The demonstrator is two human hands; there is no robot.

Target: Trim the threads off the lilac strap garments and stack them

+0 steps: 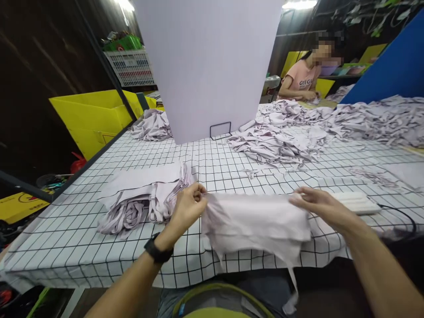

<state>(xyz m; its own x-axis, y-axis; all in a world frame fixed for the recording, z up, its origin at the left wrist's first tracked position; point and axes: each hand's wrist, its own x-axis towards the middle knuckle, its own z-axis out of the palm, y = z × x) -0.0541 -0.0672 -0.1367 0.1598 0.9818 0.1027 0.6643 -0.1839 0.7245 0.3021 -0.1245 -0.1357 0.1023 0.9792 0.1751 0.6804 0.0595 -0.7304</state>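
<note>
A pale lilac piece of fabric [255, 221] with a narrow strap hangs stretched between my two hands over the table's front edge. My left hand [192, 201], with a black watch on its wrist, is closed in a pinch on the upper left corner of the fabric. At the upper right corner, my right hand [309, 201] pinches the cloth between thumb and fingers. Just left of my left hand lies a stack of folded lilac fabric pieces [145, 181] with straps bundled at its near side.
A checked cloth covers the table [109, 251]. Upright behind stands a large lilac board [212, 66] by a black wire bookend [220, 130]. Loose fabric heaps [274, 145] lie to the right, near a white power strip [354, 202]. Yellow bins [89, 119] stand left; a person [301, 79] sits across.
</note>
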